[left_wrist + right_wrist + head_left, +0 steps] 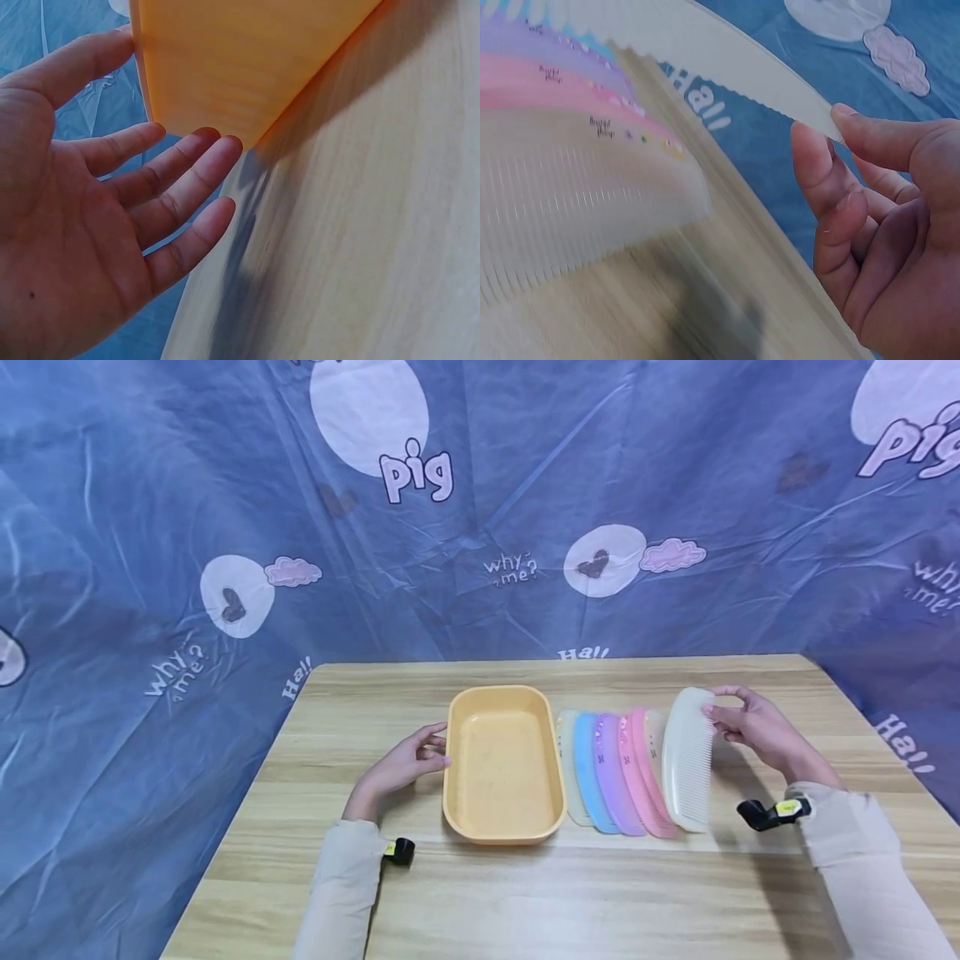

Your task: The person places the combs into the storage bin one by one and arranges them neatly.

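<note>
My right hand (pixel 757 727) pinches one end of a cream-white comb (pixel 686 760) between thumb and fingers. In the right wrist view the comb (pixel 727 56) is raised over the others, teeth facing down. Beside it on the table lies a row of combs: a translucent one (pixel 655 727), pink ones (pixel 651 785), a purple one (pixel 617 777), a blue one (pixel 588 768) and another pale one (pixel 568 752). My left hand (pixel 408 760) touches the left side of an orange-yellow plastic tray (pixel 504 841). In the left wrist view its fingertips (pixel 225 146) lie loosely along the tray's wall.
The tray stands just left of the comb row on a wood-grain table (pixel 525 902). A blue printed cloth (pixel 465 602) hangs behind the table's back edge. Black wrist cameras sit at both sleeves (pixel 855 827).
</note>
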`<state>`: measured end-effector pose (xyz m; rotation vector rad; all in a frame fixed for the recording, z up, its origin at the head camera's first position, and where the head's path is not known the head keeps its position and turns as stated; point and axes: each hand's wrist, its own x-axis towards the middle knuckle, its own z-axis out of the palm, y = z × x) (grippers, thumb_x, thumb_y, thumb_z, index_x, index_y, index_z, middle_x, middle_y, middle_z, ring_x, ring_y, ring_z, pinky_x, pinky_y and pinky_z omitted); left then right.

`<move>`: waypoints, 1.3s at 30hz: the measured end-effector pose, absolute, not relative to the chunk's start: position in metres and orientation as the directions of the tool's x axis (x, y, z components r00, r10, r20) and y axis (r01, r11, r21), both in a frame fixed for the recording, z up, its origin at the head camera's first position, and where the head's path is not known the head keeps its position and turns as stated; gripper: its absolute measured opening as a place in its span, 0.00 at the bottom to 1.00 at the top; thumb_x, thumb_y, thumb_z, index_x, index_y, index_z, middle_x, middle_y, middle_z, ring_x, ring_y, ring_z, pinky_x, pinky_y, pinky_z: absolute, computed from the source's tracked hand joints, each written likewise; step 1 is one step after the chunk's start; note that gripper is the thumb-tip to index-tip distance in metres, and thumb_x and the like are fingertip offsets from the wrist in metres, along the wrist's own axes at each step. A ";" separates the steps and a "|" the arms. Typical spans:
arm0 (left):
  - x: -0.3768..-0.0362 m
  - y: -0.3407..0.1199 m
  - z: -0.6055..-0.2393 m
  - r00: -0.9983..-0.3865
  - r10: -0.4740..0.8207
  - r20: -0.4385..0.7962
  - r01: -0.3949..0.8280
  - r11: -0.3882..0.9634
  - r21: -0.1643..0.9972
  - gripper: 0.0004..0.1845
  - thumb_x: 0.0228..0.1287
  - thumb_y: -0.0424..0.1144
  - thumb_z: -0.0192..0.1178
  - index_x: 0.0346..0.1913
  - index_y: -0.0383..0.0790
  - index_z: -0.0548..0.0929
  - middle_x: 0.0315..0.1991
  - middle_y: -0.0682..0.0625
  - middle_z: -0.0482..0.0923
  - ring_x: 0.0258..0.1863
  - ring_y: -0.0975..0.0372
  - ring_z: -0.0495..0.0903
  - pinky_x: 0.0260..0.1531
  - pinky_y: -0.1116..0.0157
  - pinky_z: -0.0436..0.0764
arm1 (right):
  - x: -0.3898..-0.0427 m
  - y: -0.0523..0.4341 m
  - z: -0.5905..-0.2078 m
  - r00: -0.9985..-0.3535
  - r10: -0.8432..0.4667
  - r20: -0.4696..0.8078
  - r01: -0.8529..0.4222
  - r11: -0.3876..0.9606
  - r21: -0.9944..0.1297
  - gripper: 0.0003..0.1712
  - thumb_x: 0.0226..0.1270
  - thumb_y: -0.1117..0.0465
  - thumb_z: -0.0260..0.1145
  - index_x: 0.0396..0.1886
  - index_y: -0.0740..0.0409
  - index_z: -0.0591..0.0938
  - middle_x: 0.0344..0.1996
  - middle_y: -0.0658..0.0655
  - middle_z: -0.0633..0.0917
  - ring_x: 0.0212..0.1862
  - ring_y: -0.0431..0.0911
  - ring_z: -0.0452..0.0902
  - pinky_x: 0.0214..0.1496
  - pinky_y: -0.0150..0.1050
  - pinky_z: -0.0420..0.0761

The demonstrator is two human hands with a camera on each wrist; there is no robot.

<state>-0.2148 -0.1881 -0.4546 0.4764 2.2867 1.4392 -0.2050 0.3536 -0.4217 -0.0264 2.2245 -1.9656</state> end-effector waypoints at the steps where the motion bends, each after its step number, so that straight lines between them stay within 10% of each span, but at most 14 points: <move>1: -0.215 -0.188 -0.455 -0.863 0.484 -0.147 0.076 0.411 0.908 0.38 0.65 0.42 0.61 0.75 0.42 0.56 0.62 0.37 0.70 0.55 0.52 0.77 0.58 0.57 0.75 | -0.205 0.352 -0.421 -0.984 -0.132 -0.122 0.108 0.109 -0.988 0.14 0.71 0.65 0.59 0.49 0.47 0.66 0.24 0.43 0.84 0.25 0.35 0.79 0.26 0.27 0.76; 39: -0.215 -0.188 -0.454 -0.860 0.480 -0.173 0.047 0.412 0.910 0.38 0.66 0.40 0.61 0.75 0.42 0.55 0.63 0.37 0.69 0.57 0.51 0.75 0.60 0.52 0.73 | -0.230 0.256 -0.392 -0.953 -0.266 -0.146 0.164 -0.046 -0.985 0.13 0.73 0.64 0.57 0.52 0.50 0.66 0.23 0.45 0.85 0.25 0.35 0.81 0.26 0.26 0.77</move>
